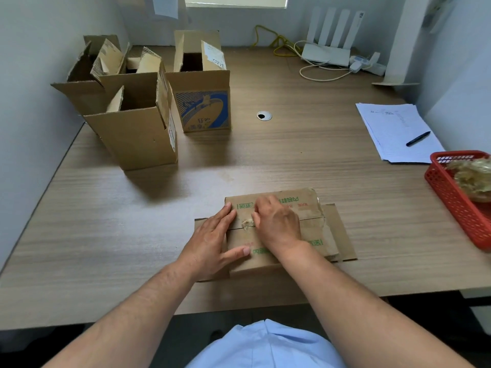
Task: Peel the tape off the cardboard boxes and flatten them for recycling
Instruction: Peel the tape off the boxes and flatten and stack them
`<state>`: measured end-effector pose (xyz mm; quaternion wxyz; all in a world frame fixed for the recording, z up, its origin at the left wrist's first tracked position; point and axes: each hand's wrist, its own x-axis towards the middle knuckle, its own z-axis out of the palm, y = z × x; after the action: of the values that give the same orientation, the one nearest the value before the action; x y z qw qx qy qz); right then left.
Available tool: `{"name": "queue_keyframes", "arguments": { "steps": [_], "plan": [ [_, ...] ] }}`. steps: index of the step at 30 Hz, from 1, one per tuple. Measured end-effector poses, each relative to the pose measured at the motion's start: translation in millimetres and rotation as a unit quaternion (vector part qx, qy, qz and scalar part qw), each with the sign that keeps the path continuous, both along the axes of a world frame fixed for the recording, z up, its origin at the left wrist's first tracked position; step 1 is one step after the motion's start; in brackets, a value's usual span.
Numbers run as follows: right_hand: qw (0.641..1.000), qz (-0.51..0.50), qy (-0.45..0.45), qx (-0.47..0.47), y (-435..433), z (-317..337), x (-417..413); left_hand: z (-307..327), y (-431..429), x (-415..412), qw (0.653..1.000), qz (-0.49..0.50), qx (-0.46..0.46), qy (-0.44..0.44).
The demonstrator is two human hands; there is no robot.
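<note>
Cardboard marks the task's thing: a taped box (313, 235) lies low on the desk (132, 221) near its front edge, side flaps spread flat. The left grip (212, 240) is open, fingers straight and thumb spread, pressing down on the box's left end. The right grip (279, 221) is curled over the middle seam and pinches a crumpled end of clear tape (247, 223); more tape runs along the seam towards the box's right end. Open boxes (138, 128) stand upright at the far left. A red basket (451, 195) at the right edge holds a wad (475, 179) of clear tape. Papers (393, 128) with a pen (417, 138) on them lie behind the basket.
</note>
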<state>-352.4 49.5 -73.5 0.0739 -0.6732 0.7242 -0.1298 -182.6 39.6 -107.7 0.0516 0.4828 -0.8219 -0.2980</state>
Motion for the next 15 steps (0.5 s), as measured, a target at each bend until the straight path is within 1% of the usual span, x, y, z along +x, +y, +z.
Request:
{"name": "queue_keyframes", "arguments": {
  "steps": [3,7,9,12,14,15],
  "plan": [
    [0.998,0.026,0.036,-0.045,6,-6,9,-5,-2,2,1.0,-0.014,-0.003,-0.01],
    [0.994,0.014,0.098,-0.041,6,-6,20,-6,-2,0,1.0,-0.01,-0.007,-0.003],
    [0.996,0.011,0.092,-0.014,6,-2,26,-5,-3,0,1.0,-0.009,-0.018,-0.01],
    [0.996,0.022,0.089,-0.004,7,-3,30,-5,-5,0,0.999,-0.015,-0.048,-0.02],
    [0.997,0.017,0.074,-0.015,8,-1,27,-5,-7,0,0.996,-0.029,-0.077,-0.04],
    [0.998,-0.006,0.06,-0.02,7,-1,23,-5,-8,-1,0.994,-0.036,-0.088,-0.047]
  ]
}}
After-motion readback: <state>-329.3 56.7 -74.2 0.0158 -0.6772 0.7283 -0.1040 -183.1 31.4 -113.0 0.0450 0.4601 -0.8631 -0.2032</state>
